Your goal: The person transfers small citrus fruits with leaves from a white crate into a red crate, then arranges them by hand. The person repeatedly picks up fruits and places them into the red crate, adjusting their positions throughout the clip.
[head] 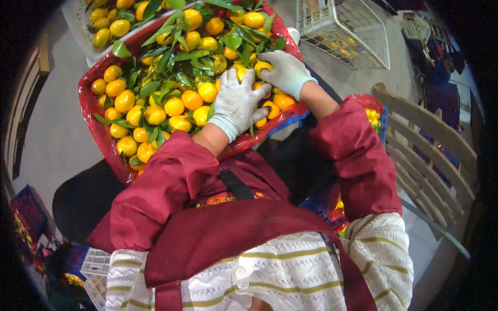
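Note:
Orange-yellow mandarins (192,100) with green leaves fill a crate lined with red plastic film (93,128). My left hand (235,101), in a pale grey knit glove, lies palm down on the fruit with its fingers spread. Just right of it, my right hand (287,72), gloved alike, curls its fingers and thumb around one mandarin (263,67) near the crate's right side. Below the right wrist, a strip of blue crate edge (286,123) shows under the film. Leaves and my hands hide some of the fruit.
Beyond the crate at upper left stands a pale plastic crate (74,23) of mandarins. A white lattice crate (346,33) sits on the floor at upper right. To my right are a slatted wooden pallet (428,151) and another red-lined crate (365,102). A person (443,85) is farther right.

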The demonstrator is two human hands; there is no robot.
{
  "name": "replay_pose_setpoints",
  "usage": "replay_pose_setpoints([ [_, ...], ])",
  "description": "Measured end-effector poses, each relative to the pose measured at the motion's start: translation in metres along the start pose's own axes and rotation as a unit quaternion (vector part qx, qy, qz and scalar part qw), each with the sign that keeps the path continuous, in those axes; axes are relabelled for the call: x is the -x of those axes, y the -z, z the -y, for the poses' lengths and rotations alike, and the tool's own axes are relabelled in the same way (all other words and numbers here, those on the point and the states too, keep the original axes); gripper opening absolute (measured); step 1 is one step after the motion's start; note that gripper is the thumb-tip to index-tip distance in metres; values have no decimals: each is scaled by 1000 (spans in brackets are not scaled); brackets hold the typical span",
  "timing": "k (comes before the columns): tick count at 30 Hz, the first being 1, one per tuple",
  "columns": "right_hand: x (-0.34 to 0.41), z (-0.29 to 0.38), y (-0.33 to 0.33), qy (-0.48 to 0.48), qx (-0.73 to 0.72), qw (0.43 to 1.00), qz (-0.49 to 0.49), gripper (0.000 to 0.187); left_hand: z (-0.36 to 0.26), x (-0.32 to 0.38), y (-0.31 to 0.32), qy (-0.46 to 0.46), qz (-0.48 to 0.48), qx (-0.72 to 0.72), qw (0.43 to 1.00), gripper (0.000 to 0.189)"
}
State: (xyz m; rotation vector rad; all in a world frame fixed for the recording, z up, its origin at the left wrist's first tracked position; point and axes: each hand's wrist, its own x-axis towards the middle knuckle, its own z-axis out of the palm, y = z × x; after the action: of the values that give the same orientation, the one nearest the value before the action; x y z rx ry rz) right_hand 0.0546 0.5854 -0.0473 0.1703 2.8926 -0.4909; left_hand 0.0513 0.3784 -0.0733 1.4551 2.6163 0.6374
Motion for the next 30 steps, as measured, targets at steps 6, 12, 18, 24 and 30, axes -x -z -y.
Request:
replay_pose_setpoints([
  [6, -8, -7, -1, 21, -24, 997, 67, 50, -1, 3, -1, 10, 2, 5, 1000, 57],
  [12, -12, -9, 4, 16, -45, 996, 82, 48, 4, 2, 4, 35, -52, 105, 992, 69],
  [18, -10, -11, 3, 56, -38, 996, 57, 44, 29, -23, 4, 74, -151, 250, 954, 82],
  [24, -1, -26, 10, -33, -179, 981, 59, 63, 31, -24, -11, -44, -33, 138, 989, 82],
  [30, 32, 9, 22, -84, 105, 990, 47, 28, 26, -23, -13, -35, -59, 137, 988, 75],
])
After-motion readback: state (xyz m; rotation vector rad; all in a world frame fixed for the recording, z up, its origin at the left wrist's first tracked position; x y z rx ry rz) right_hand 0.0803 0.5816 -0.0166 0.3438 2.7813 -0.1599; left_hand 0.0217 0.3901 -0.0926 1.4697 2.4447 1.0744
